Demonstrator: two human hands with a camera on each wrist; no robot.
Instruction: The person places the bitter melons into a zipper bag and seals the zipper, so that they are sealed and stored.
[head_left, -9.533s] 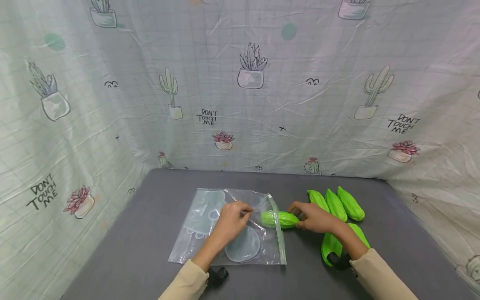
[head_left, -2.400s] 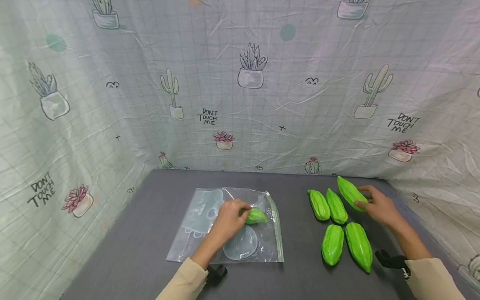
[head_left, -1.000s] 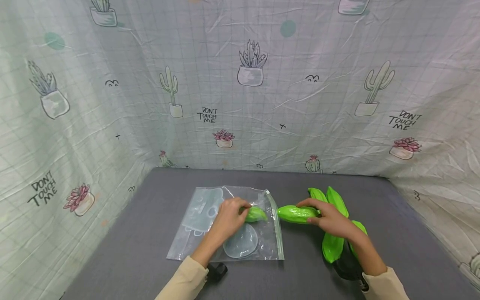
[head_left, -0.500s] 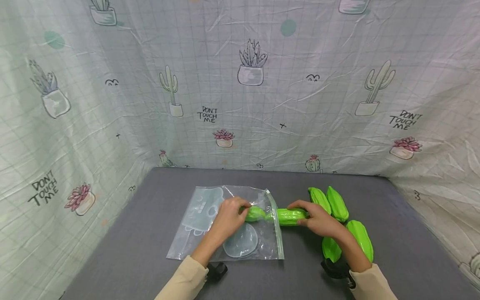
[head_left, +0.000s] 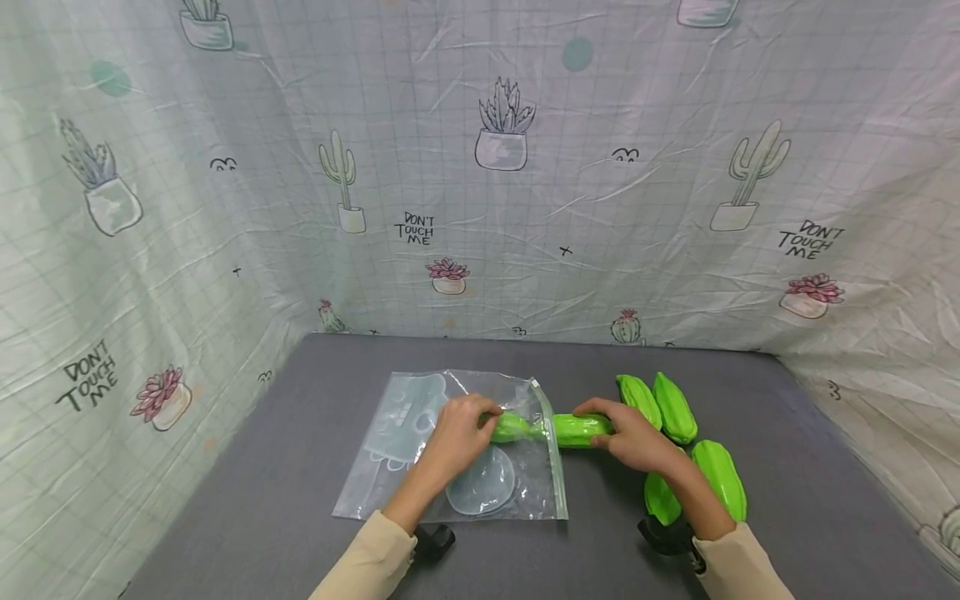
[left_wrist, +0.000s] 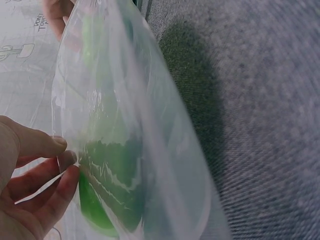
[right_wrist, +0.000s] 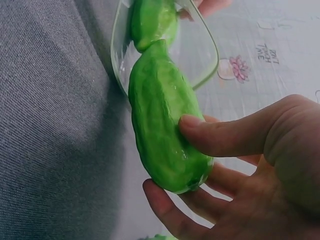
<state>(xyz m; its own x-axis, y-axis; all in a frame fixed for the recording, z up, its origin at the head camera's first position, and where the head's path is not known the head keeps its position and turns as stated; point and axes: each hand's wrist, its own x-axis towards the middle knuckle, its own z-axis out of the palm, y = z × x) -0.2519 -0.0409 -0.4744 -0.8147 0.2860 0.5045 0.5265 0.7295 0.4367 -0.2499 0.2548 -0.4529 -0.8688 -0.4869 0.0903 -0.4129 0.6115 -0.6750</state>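
A clear zip bag (head_left: 540,487) with a pale printed pattern lies on the grey table, its mouth to the right. My left hand (head_left: 462,432) pinches the bag's upper film between thumb and fingers (left_wrist: 60,142). One green bitter melon (head_left: 513,427) is inside, close to that hand. My right hand (head_left: 630,433) grips the rear part of a second bitter melon (right_wrist: 162,117), thumb on one side and fingers on the other. Its pointed front end sits inside the open bag mouth (right_wrist: 212,42), right at the end of the first melon.
Several more bitter melons lie on the table to the right, two at the back (head_left: 675,408) and two nearer (head_left: 720,479), partly under my right forearm. A patterned curtain (head_left: 555,208) stands behind and on both sides of the table.
My right hand has picked up a bitter melon from the back right, carried it left and put its tip into the bag. An earlier melon now lies deeper inside. The left hand has stayed put.
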